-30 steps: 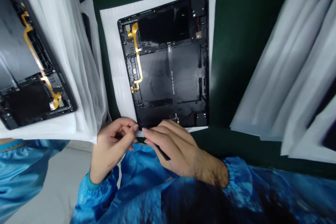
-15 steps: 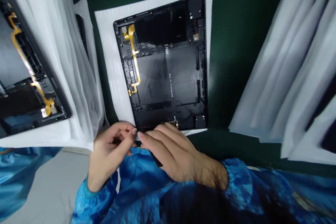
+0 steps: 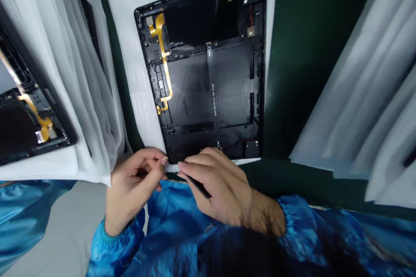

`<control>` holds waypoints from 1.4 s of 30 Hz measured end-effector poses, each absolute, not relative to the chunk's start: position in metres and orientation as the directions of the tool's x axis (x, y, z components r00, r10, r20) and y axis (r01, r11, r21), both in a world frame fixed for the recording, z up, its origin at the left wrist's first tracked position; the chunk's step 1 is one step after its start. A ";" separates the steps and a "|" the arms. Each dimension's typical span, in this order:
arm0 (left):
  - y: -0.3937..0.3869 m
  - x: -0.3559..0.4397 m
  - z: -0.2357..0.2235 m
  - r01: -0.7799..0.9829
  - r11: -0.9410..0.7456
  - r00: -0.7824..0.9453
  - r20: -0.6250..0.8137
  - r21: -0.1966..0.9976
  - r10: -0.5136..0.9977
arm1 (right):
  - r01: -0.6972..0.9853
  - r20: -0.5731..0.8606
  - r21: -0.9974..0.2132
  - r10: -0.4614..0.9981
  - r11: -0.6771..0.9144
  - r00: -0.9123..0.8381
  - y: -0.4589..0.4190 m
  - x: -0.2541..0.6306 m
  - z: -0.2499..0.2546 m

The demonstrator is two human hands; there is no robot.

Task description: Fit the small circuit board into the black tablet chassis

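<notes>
An opened black tablet chassis (image 3: 208, 73) with a gold flex cable (image 3: 161, 52) lies on a white foam sheet (image 3: 130, 60) over a dark green mat. My left hand (image 3: 133, 186) sits at the chassis's near left corner, fingers curled in a pinch against the sheet's edge. My right hand (image 3: 217, 186) rests at the chassis's near edge, fingers closed round a thin black strip (image 3: 196, 185) that runs from its fingertips back under the palm. Both fingertips nearly touch. Blue sleeves cover both arms.
A second open tablet chassis (image 3: 29, 117) lies on a stack of white foam sheets (image 3: 71, 73) at the left. Another pile of white foam sheets (image 3: 364, 95) fans out at the right. The green mat (image 3: 292, 52) shows between them.
The view has shifted, so the tablet sits higher and larger in frame. My hands stay at its near edge; the black strip in my right hand has changed angle slightly.
</notes>
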State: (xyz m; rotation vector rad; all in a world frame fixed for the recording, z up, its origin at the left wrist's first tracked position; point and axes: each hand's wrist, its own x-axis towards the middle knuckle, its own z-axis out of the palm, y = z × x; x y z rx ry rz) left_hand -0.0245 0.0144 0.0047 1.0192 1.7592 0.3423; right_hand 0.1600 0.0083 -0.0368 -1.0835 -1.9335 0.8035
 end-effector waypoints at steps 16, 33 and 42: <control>0.015 -0.022 0.008 0.451 0.610 -0.122 -0.632 0.652 0.765 | 0.389 0.341 -0.797 0.876 0.462 -0.341 0.012 0.156 -0.039; 0.016 -0.020 0.009 0.440 0.640 -0.150 -0.651 0.630 0.744 | 0.374 0.328 -0.808 0.874 0.456 -0.359 0.012 0.158 -0.037; 0.012 -0.019 0.007 0.458 0.628 -0.181 -0.626 0.629 0.759 | 0.404 0.325 -0.778 0.859 0.480 -0.395 0.016 0.159 -0.034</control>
